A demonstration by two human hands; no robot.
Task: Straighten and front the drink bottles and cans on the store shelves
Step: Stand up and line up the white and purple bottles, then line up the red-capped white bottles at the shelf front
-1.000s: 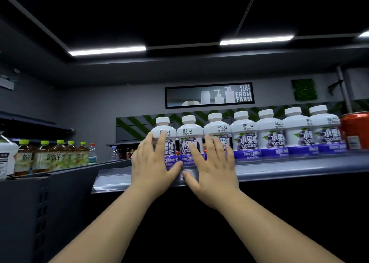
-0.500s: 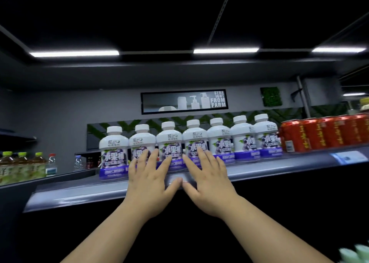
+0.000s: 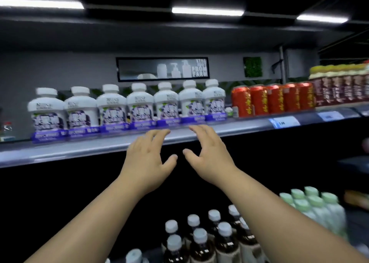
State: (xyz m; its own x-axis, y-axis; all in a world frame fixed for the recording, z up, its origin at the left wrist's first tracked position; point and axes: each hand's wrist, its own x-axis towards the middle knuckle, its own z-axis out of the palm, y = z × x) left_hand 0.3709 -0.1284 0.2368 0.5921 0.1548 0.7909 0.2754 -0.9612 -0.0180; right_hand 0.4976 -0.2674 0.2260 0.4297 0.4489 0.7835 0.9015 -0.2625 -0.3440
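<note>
Left grip [image 3: 148, 158], right grip [image 3: 207, 152] empty; bottle labels [image 3: 114, 116] blurred.

Shelf [image 3: 79, 150]: 7 white bottles [image 3: 139, 104], red cans [image 3: 275, 100]

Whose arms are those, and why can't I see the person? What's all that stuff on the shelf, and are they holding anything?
The camera sits on the person's head and looks forward and down. So you see only their arms, as if they were your own. The left hand and the right hand reach toward the front edge of a grey shop shelf. Both hold nothing, and their fingers are loosely bent. On the shelf stands a row of seven white bottles with purple labels, with red cans to their right. Lower down are dark bottles with white caps. The picture is a bit blurry.
</note>
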